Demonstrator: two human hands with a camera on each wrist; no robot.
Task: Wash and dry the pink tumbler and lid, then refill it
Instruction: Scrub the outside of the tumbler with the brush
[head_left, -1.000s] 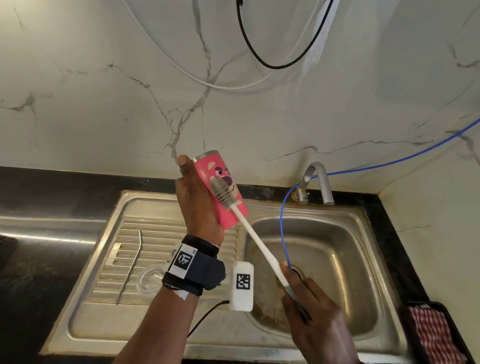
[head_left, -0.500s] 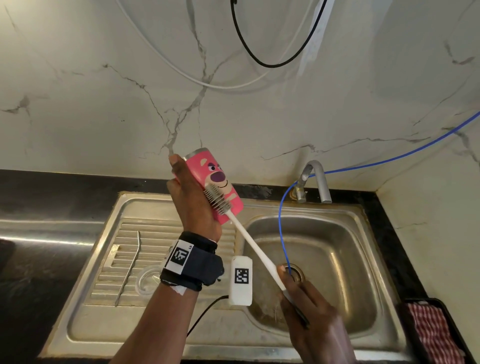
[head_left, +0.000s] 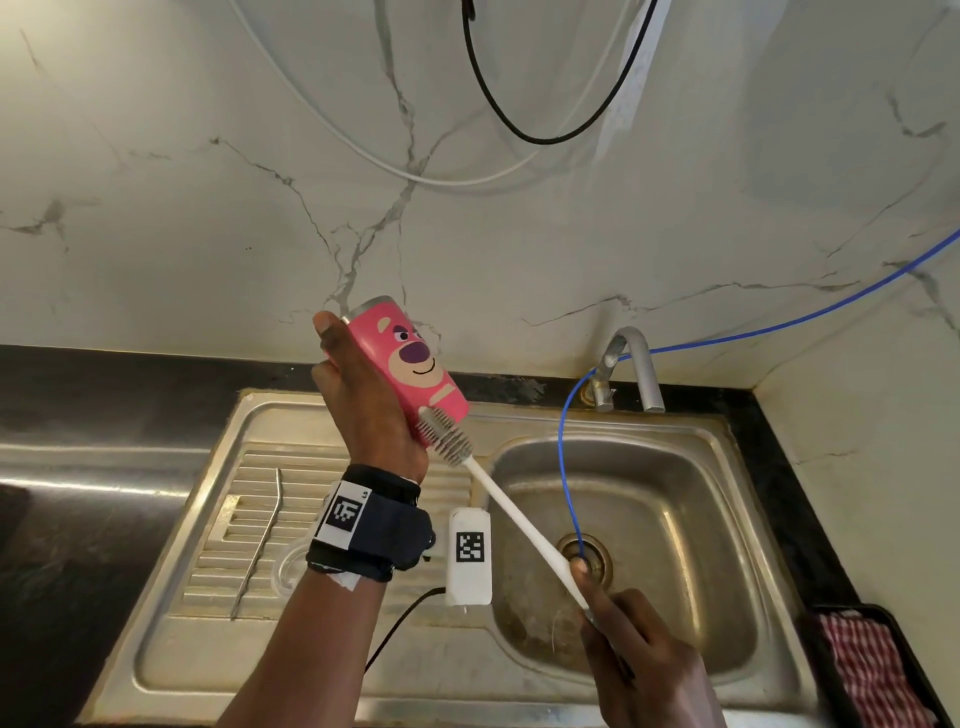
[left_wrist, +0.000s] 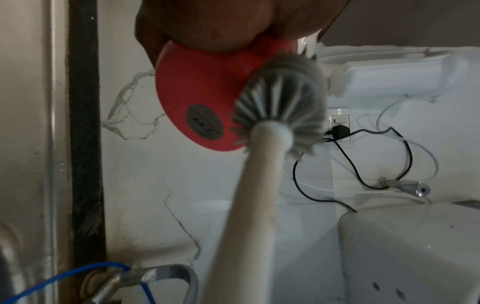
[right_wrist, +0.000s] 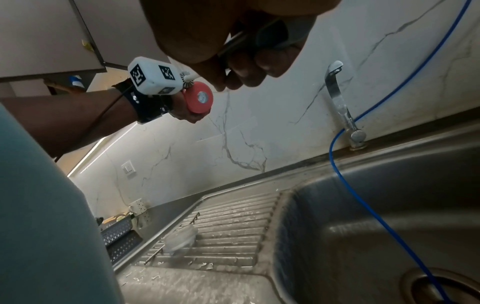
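**Brush head at tumbler base, over the sink**

Steel sink (head_left: 727, 431) fills the lower frame: basin on the right, ribbed drainboard (head_left: 249, 499) on the left, set in a dark counter under a marble-look wall. Tap (head_left: 636, 364) stands at the back rim of the basin. Thin blue tube (head_left: 563, 467) runs from the right along the wall, past the tap, down into the drain.

L hand (head_left: 369, 410) holds the pink tumbler (head_left: 410, 364) raised above the drainboard/basin edge, well clear of the steel. Tumbler is tilted, metal rim up-left toward the wall, base down-right; bear face toward the head cam. Thumb lies along the upper left side, fingers wrapped behind, so a full wrap grip. L wrist view shows the tumbler's round base with a grey sticker.

R hand (head_left: 639, 665) is low over the basin's front, fingers curled tight round the end of the white bottle brush (head_left: 519, 519). Handle runs diagonally up-left; grey bristle head touches the tumbler's lower side next to the base.

On the drainboard: clear lid (head_left: 291, 566), partly hidden behind the L wrist, and a bent metal straw (head_left: 260, 540) just beside it, to the left. Far right on the counter, a black tray w/ red-checked cloth (head_left: 872, 670).
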